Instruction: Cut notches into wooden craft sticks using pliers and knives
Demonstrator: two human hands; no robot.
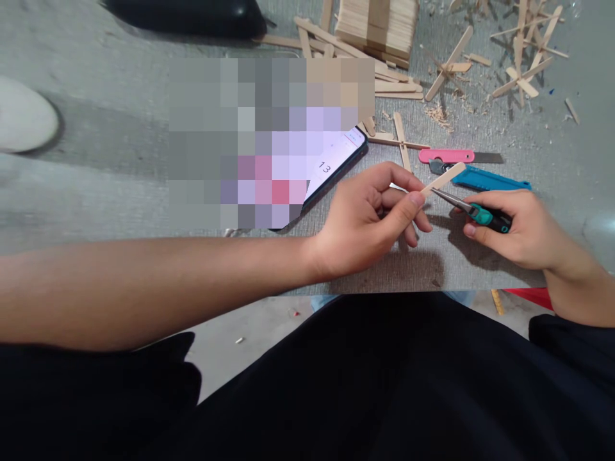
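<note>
My left hand (372, 214) pinches a flat wooden craft stick (444, 178) between thumb and fingers, holding it just above the grey table. My right hand (521, 227) grips small pliers with teal and black handles (480, 213); their thin metal tips point left and meet the stick close to my left fingertips. Both hands are closed, low over the near edge of the table.
A phone (336, 169) lies left of my hands. A pink box cutter (446, 155) and a blue one (490, 178) lie just behind them. A stack of sticks (377, 25), loose sticks, glued crosses (523, 64) and wood chips fill the far side.
</note>
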